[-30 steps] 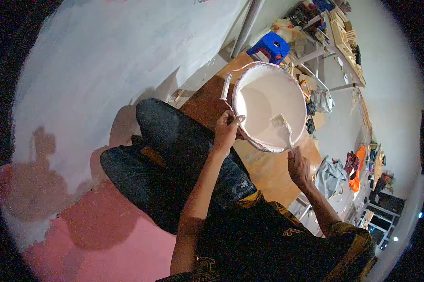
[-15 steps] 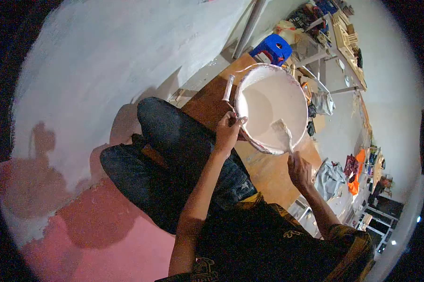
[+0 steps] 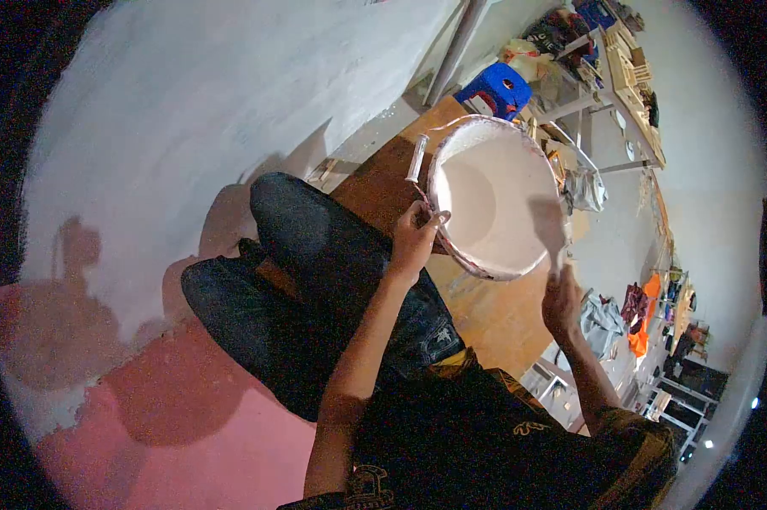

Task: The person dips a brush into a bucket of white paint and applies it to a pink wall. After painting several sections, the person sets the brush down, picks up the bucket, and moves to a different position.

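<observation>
A white paint bucket (image 3: 488,242), its rim smeared with paint, stands tilted towards me in front of my knees, pale paint coating its inside. My left hand (image 3: 416,236) is closed on the near left rim, thumb over the edge. Beside it the bucket's wire handle with a white grip (image 3: 418,158) hangs out to the left. In my right hand (image 3: 561,299) is a paintbrush (image 3: 551,223), held by its handle; its bristles, blurred by motion, overlap the bucket's right rim.
On the left rises a wall (image 3: 230,93), whitish above and pink (image 3: 205,463) below. A brown board (image 3: 485,319) lies under the bucket. Beyond are a blue stool (image 3: 495,89), wooden shelving (image 3: 625,76), and grey cloth (image 3: 600,319) beside orange cloth (image 3: 645,314).
The paintbrush has moved from inside the bucket to its right rim, my right hand shifting right with it. My left hand keeps its hold on the rim.
</observation>
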`<state>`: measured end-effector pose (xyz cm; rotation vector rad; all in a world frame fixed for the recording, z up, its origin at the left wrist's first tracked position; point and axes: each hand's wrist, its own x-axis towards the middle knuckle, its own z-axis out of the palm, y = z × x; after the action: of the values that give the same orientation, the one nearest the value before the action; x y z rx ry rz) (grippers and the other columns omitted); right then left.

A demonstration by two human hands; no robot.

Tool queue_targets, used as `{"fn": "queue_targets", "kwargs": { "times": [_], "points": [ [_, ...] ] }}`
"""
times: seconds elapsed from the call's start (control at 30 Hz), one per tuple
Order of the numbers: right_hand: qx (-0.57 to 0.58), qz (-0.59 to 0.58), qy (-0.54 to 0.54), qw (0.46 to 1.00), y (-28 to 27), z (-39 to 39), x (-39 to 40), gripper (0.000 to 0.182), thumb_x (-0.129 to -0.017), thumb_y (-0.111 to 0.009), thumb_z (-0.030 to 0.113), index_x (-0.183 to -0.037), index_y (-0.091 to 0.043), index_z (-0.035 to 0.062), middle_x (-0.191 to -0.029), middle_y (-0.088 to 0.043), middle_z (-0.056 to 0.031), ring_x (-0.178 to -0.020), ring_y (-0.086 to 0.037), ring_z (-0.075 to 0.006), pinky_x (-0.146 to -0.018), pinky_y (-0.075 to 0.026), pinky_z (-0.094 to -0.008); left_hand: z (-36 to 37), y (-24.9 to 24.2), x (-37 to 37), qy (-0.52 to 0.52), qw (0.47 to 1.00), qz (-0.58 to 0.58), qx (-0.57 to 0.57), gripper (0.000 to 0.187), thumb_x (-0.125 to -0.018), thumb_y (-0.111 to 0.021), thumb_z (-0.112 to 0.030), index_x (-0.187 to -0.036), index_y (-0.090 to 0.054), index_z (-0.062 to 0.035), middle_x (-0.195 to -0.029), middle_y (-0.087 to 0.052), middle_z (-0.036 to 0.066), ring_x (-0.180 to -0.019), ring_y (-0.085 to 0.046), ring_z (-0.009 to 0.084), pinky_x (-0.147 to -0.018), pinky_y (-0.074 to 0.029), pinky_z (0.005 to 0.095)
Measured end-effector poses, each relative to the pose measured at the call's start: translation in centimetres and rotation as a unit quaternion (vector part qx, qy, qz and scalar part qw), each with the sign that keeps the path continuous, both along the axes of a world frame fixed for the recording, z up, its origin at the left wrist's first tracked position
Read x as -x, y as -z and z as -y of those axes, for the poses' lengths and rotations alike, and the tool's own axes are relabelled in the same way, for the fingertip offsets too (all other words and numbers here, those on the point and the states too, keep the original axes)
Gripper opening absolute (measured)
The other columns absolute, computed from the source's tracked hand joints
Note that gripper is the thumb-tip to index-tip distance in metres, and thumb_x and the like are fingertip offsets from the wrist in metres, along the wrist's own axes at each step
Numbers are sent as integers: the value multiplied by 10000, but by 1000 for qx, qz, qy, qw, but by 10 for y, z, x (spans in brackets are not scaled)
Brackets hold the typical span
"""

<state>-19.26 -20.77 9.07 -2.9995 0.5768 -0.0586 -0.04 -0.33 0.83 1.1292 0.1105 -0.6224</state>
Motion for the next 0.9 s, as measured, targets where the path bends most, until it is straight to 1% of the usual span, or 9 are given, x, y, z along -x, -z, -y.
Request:
{"fn": "queue_targets", "kwargs": {
  "times": [0.07,0.1,0.2,0.4,0.6,0.7,0.77,0.87,0.9],
  "points": [
    [24,-108,-80,991,14,3,12,114,-879,-481,140,-873,-437,34,-582,-506,-175,-479,-503,-372,-419,-362,-432,3,10,1,2,1000,8,2,120,-805,-612,-127,-849,-552,-33,-784,-555,6,-706,-495,73,-645,-421,240],
    [-47,-100,-58,992,10,0,10,169,-862,-507,145,-955,-475,8,-618,-523,-171,-511,-529,-356,-429,-386,-426,3,3,-3,2,1000,5,-4,117,-805,-610,-124,-849,-551,-33,-779,-550,5,-703,-493,74,-645,-420,240],
    [-15,-147,-25,989,21,-2,9,222,-852,-526,157,-996,-489,-9,-667,-546,-177,-541,-549,-348,-445,-408,-422,-4,-9,-1,-2,1000,7,-26,113,-806,-607,-120,-847,-547,-33,-767,-539,2,-699,-488,75,-649,-416,242],
    [39,-109,-116,986,8,-4,5,179,-867,-502,146,-966,-489,-3,-703,-555,-194,-556,-548,-358,-459,-411,-422,-2,-6,-1,12,1000,-8,1,129,-801,-615,-131,-826,-535,-32,-762,-528,0,-730,-482,78,-676,-404,251],
    [-11,16,29,999,-27,-1,-20,169,-884,-484,158,-973,-488,15,-641,-513,-192,-557,-518,-376,-490,-386,-439,2,6,2,4,1000,2,-14,143,-795,-623,-143,-801,-526,-39,-718,-516,3,-678,-471,93,-640,-403,264],
    [149,50,-119,980,-18,-3,-11,150,-885,-479,132,-977,-494,15,-630,-514,-168,-519,-502,-342,-516,-393,-396,2,10,1,-5,999,33,-22,150,-789,-627,-148,-809,-530,-35,-719,-529,15,-679,-479,100,-640,-407,269],
    [176,-36,-189,965,19,15,14,178,-869,-508,137,-998,-496,14,-628,-528,-173,-518,-522,-336,-509,-408,-395,1,12,1,3,999,38,-28,156,-785,-629,-151,-823,-537,-31,-733,-546,26,-699,-493,102,-651,-412,273],
    [32,-161,-24,986,12,-8,10,188,-854,-540,156,-969,-497,14,-624,-550,-189,-521,-551,-336,-473,-417,-404,2,15,1,11,999,41,-30,154,-784,-628,-147,-830,-539,-30,-751,-561,29,-710,-504,102,-656,-418,266],
    [17,-149,-38,988,17,-9,7,176,-857,-537,161,-942,-489,15,-621,-549,-193,-524,-552,-344,-458,-408,-411,-2,15,1,-1,999,41,-28,154,-784,-628,-147,-832,-540,-29,-754,-561,29,-712,-505,102,-659,-420,265]
  ]
}}
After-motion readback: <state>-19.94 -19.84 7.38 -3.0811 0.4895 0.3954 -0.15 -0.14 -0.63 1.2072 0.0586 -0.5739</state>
